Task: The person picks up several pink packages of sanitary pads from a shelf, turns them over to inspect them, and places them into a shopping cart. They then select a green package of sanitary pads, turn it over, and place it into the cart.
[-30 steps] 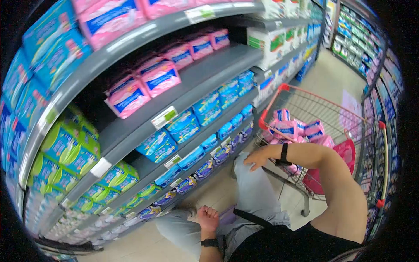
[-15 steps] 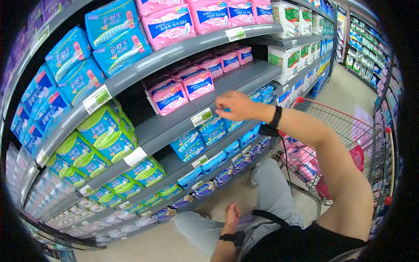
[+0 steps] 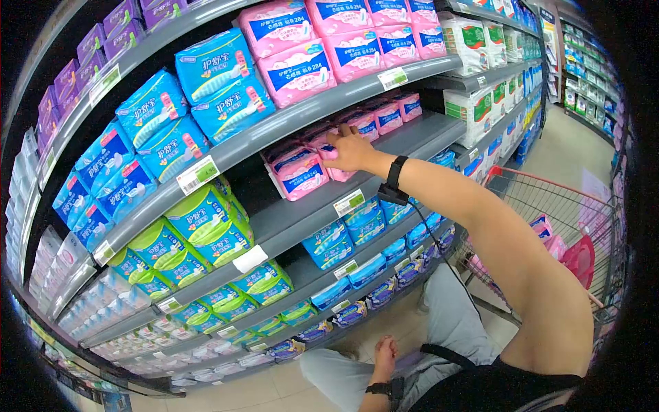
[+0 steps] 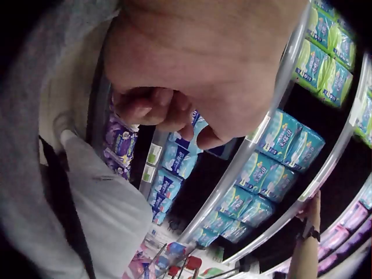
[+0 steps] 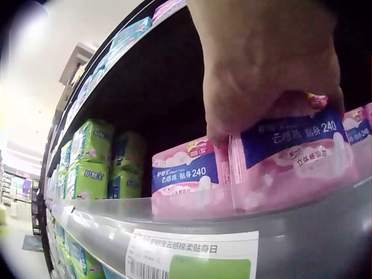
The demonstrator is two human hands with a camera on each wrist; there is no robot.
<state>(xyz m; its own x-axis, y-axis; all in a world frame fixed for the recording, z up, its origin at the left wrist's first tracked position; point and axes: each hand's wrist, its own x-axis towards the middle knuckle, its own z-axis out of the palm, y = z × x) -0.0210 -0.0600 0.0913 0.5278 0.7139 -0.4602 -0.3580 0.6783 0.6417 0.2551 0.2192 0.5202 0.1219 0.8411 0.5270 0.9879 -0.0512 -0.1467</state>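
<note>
My right hand (image 3: 351,150) is at the middle shelf, its fingers over a pink pack of sanitary pads (image 5: 296,157). In the right wrist view the thumb is at the pack's left side and the fingers reach over its top, gripping it; its back is hidden. Another pink pack (image 3: 296,173) stands just left of it, and more pink packs (image 3: 386,117) line the shelf to the right. My left hand (image 3: 386,356) hangs idle by my lap with loosely curled fingers, holding nothing; the left wrist view shows it close up.
A wire shopping cart (image 3: 552,196) with pink packs inside stands at my right. The upper shelf edge (image 3: 357,93) overhangs the right hand. Green packs (image 3: 206,220) fill the left, blue packs (image 3: 329,244) sit below. A cable (image 3: 439,244) hangs from the right wrist.
My right hand has risen from beside my knee near the cart to the shelf and taken hold of a pink pack. The view has shifted left and up. The left hand stays by my lap.
</note>
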